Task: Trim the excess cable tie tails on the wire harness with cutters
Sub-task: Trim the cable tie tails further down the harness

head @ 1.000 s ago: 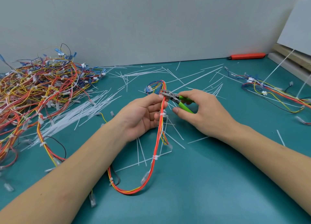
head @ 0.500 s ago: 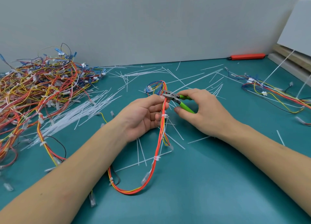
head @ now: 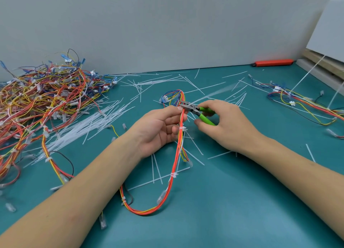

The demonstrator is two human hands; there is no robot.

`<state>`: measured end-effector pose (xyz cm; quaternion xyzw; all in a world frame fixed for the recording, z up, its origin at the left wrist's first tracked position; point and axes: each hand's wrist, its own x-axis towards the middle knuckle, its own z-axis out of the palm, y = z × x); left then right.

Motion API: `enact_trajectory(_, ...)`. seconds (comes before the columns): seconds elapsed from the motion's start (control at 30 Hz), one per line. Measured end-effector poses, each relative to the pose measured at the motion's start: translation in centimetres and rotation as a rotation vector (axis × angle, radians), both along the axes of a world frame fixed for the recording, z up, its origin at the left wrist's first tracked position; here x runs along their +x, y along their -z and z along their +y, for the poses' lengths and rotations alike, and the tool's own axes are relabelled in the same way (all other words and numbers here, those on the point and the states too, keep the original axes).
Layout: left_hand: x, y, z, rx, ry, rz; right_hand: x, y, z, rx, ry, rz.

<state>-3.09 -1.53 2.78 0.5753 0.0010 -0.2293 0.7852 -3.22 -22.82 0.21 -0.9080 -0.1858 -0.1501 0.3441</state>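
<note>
Head view: your left hand (head: 158, 126) pinches the harness (head: 179, 143) between thumb and fingers, holding it up off the mat (head: 232, 201). Your right hand (head: 225, 123) grips the green handles of the cutters (head: 197, 111), whose tips touch the harness just above your left thumb. A blurred tie tail (head: 214, 95) runs up and right from the tips. A wire pile (head: 42, 102) sits at the left.
</note>
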Motion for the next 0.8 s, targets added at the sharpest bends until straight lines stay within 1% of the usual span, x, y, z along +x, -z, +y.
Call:
enact_trajectory(0.1,0.09,0.03,0.01,-0.003,-0.003,0.002,-0.12,-0.16,0.21,-0.050,0.015,-0.007)
enact_trajectory(0.33,0.23,0.24,0.11,-0.003,0.004,0.000,0.14,0.00,0.18,-0.055,-0.003,-0.026)
enact_trajectory(0.53,0.26,0.20,0.10,0.010,0.010,-0.004,0.07,-0.10,-0.17,0.011,0.019,-0.008)
enact_trajectory(0.67,0.06,0.04,-0.03,0.013,0.003,-0.007,-0.21,-0.10,0.11,0.028,-0.009,-0.021)
enact_trajectory(0.8,0.01,-0.03,-0.05,0.018,-0.007,-0.004,-0.31,-0.43,0.47,-0.041,-0.005,-0.008)
